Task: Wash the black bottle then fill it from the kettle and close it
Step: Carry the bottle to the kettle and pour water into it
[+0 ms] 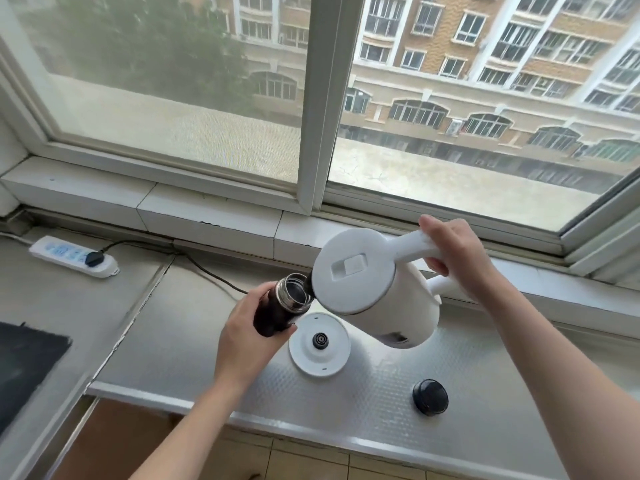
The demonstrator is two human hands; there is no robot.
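Observation:
My left hand (pixel 249 336) grips the black bottle (pixel 280 308) around its body and holds it tilted above the counter, its steel mouth open. My right hand (pixel 453 258) grips the handle of the white kettle (pixel 374 289), which is tipped to the left with its spout at the bottle's mouth. The kettle's lid is shut. The bottle's black cap (pixel 430 397) lies on the counter at the right, apart from both hands. The kettle's round white base (pixel 318 344) sits on the counter under the bottle and kettle.
The counter (pixel 381 393) is covered in textured silver sheet and its front edge runs below my arms. A white power strip (pixel 72 256) with a black plug and cord lies at the back left. A dark mat (pixel 24 368) is at the far left. The window sill (pixel 207 213) runs behind.

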